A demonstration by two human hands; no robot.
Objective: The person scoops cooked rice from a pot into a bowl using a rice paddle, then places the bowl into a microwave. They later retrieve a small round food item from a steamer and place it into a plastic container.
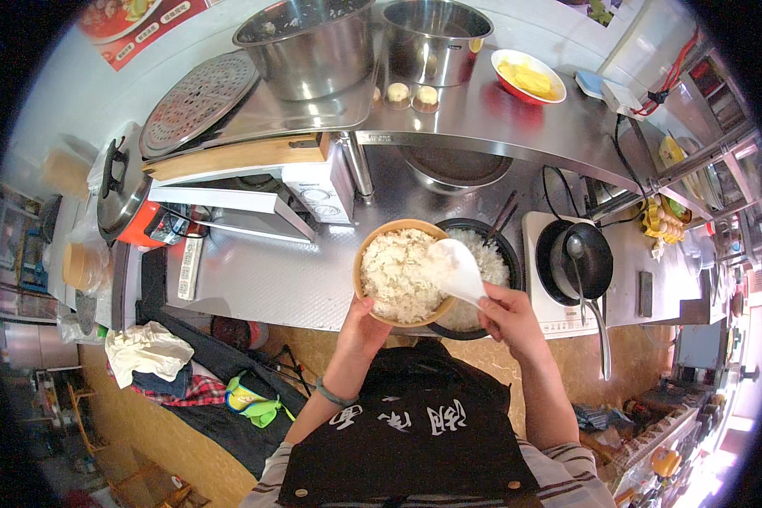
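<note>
My left hand (367,324) holds a tan round bowl (359,273) by its lower left side. Cooked white rice (396,273) fills the bowl nearly to the rim. In my right hand (511,317) is a white rice paddle (466,276), its blade over the right part of the rice. Behind and to the right of the bowl stands a dark round pot (517,254) with more rice (492,260) in it, partly covered by the bowl and paddle. A pair of dark chopsticks (501,216) leans at the pot's far rim.
Right of the pot, a saucepan (584,260) with a ladle sits on a white induction cooker (536,228). At left are an open white oven (320,190), a power strip (190,267) and an orange cooker (143,219). The steel shelf (457,120) above carries large pots and a yellow-filled bowl (527,76).
</note>
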